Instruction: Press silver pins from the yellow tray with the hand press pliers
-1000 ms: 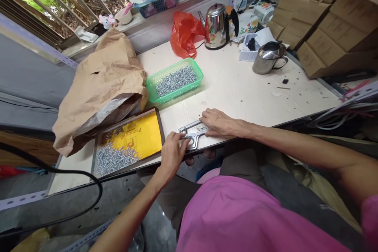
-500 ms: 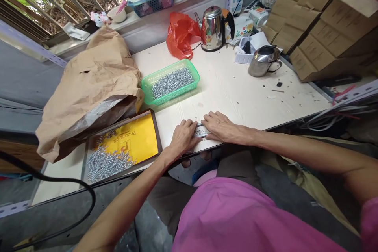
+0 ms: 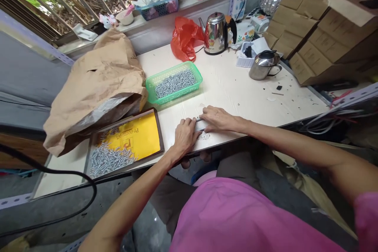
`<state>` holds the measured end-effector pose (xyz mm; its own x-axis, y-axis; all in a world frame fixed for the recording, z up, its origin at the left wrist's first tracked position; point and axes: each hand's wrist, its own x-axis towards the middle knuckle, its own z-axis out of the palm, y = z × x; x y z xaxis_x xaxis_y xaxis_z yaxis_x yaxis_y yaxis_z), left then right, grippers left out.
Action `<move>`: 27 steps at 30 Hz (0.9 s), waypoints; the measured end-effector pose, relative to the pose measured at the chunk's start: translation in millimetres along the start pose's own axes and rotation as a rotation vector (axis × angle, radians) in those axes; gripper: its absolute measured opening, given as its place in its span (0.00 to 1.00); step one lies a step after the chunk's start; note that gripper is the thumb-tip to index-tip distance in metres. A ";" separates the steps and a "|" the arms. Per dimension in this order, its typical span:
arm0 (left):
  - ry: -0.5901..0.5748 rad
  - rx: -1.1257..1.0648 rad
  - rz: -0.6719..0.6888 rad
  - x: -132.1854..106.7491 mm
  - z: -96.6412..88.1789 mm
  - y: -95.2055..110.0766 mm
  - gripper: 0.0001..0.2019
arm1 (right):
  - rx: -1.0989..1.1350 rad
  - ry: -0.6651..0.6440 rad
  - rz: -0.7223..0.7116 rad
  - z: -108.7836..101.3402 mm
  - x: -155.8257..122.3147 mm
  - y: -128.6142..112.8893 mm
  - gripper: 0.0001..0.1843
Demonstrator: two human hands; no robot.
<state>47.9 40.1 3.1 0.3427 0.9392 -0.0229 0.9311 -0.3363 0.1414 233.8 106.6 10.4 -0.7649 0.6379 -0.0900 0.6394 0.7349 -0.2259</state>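
Observation:
Near the table's front edge, my left hand point(image 3: 185, 134) grips one end of a short, flat, grey metal-looking strip point(image 3: 201, 125). The fingers of my right hand point(image 3: 217, 119) are closed on the other end. Both hands cover much of the strip, so its exact kind cannot be made out. Just in front of it, a rough whitish patch point(image 3: 203, 136) shows on the tabletop. To the left of my hands lies a shallow dark-rimmed tray point(image 3: 161, 141) with a yellow sheet point(image 3: 144, 134) and a heap of small silvery metal pins or screws point(image 3: 110, 160).
A green plastic basket point(image 3: 151, 97) of similar metal pieces stands behind my hands. Crumpled brown paper point(image 3: 100, 67) lies at left. A kettle point(image 3: 215, 33), red bag point(image 3: 184, 41) and steel pot point(image 3: 264, 65) stand farther back. Stacked cartons point(image 3: 319, 43) rise at right.
Both hands and the strip have shifted slightly away from me, off the table's front edge. The whitish patch in front of the strip is now exposed. The view has tilted a little.

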 end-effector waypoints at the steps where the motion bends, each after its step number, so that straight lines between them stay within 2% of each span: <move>1: 0.047 -0.024 0.006 -5.5 4.7 2.0 0.22 | 0.023 -0.006 -0.044 -0.4 0.3 5.6 0.25; 4: 0.154 -0.091 0.074 -25.1 21.1 13.4 0.20 | 0.084 -0.003 -0.092 0.2 2.5 18.2 0.22; 8: 0.167 -0.170 0.141 -44.7 36.5 32.3 0.20 | 0.007 0.058 0.023 1.4 13.8 22.5 0.11; 12: 0.181 -0.216 0.125 -47.8 40.6 39.0 0.20 | -0.070 0.101 0.118 -4.7 34.9 22.2 0.10; 14: 0.192 -0.229 0.126 -45.7 41.6 38.3 0.21 | -0.103 0.108 0.126 -9.7 42.8 12.3 0.11; 16: 0.211 -0.246 0.134 -44.8 43.0 38.1 0.23 | -0.111 0.109 0.002 -12.9 46.0 -8.7 0.12; 19: 0.238 -0.300 0.172 -53.8 43.2 42.0 0.22 | -0.064 0.058 -0.359 -10.1 43.8 -50.5 0.10; 21: 0.246 -0.338 0.268 -68.8 39.5 45.6 0.17 | -0.036 0.018 -0.524 -2.5 41.0 -72.5 0.08; 24: 0.287 -0.327 0.403 -98.5 26.1 40.5 0.11 | -0.017 0.019 -0.623 15.0 42.0 -85.7 0.07; 26: 0.347 -0.258 0.345 -117.1 11.2 21.4 0.08 | 0.031 0.038 -0.660 26.9 46.5 -86.3 0.07; 27: 0.380 -0.205 0.252 -125.2 2.2 5.9 0.08 | 0.069 0.054 -0.669 31.4 49.0 -86.2 0.07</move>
<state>10.7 -79.6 4.6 0.4486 0.8023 0.3939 0.7684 -0.5713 0.2886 138.7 67.3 -5.0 -0.9884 0.0626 0.1386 0.0219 0.9605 -0.2776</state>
